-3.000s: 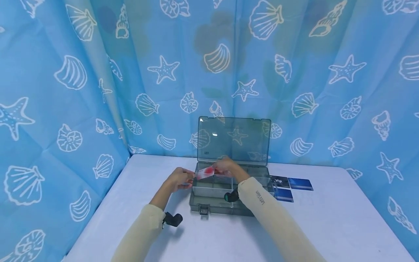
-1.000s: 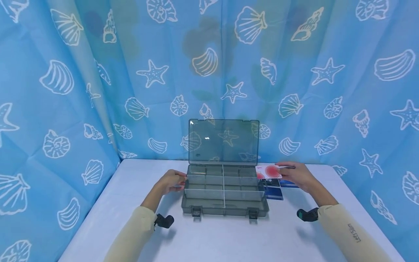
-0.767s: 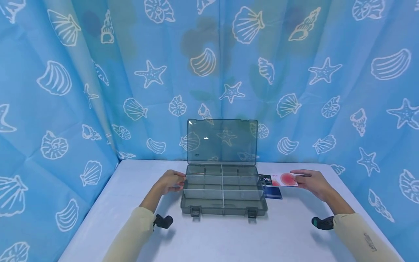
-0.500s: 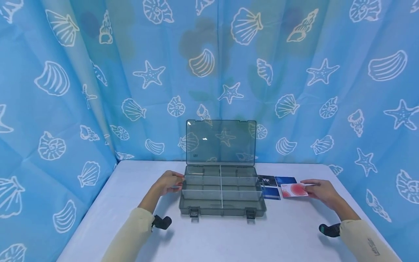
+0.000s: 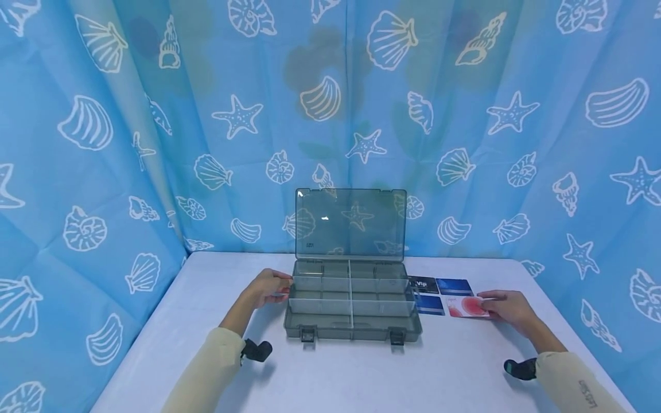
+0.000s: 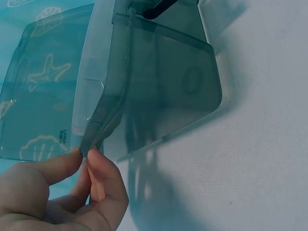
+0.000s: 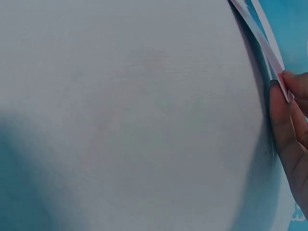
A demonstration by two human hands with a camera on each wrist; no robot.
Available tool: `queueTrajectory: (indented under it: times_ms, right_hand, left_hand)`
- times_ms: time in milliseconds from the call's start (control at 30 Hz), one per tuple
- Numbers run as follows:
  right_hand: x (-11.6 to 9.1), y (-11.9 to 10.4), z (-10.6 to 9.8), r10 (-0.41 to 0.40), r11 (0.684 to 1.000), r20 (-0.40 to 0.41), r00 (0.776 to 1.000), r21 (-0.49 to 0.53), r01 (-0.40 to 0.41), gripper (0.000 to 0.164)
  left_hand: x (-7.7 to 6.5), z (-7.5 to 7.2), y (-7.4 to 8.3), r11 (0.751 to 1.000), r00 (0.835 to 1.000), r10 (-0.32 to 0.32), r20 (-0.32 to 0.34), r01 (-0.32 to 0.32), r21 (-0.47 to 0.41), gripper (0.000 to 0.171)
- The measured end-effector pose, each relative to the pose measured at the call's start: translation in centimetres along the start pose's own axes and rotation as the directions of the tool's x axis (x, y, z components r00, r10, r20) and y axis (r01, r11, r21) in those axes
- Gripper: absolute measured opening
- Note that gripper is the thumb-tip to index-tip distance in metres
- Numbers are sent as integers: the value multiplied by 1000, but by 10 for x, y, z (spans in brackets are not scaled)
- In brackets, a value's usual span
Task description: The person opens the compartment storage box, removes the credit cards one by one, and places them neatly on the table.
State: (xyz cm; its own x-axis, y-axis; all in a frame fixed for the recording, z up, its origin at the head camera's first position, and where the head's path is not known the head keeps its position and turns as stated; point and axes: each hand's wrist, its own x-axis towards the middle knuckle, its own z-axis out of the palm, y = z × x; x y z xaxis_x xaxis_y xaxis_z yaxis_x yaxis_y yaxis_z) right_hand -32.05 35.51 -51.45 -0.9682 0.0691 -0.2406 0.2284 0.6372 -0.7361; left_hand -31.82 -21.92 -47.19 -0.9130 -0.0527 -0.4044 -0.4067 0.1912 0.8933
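A clear grey compartment box (image 5: 353, 334) stands on the table with its lid raised at the back. My left hand (image 5: 269, 287) holds its left side; in the left wrist view that hand (image 6: 98, 197) pinches the rim between thumb and finger. At the right, my right hand (image 5: 513, 310) pinches the right end of a white card with red circles (image 5: 457, 307). Edge-on in the right wrist view, the card (image 7: 262, 43) sits between thumb and fingers, close to the tabletop. Behind and left of it lie a black Vip card (image 5: 426, 284) and two blue cards (image 5: 454, 287).
White dividers (image 5: 322, 307) split the box into several compartments, and nothing shows inside them. Two latches (image 5: 308, 334) hang at its front. A blue shell-patterned curtain (image 5: 268, 115) surrounds the back and sides of the white table (image 5: 361, 378).
My right hand has carried the red-circled card out of the box, over the other cards and down toward the table front-right of them. My left hand stays at the box's left side.
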Motion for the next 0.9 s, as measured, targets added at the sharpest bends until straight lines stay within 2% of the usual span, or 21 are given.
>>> queueTrajectory:
  times_ms: [133,233,367,600,900]
  right_hand:
    - [0,-3,3,-7,997,-41,999,-77,4,71]
    - [0,-8,4,-43,987,-68,997,-159,32,73]
    - [0,-15,5,-66,974,-75,995,-223,47,72]
    - [-1,-22,8,-45,977,-78,996,-213,27,68]
    - [-3,-17,12,-49,981,-69,996,-188,35,73]
  left_hand:
    - [1,0,0,1000,1000,6,-3,-6,9,25]
    - [1,0,0,1000,1000,13,-5,-13,22,25]
    - [1,0,0,1000,1000,5,-5,-5,24,25]
    - [2,0,1,1000,1000,7,1,-7,18,25]
    - [0,1,0,1000,1000,-4,-1,4,30,26]
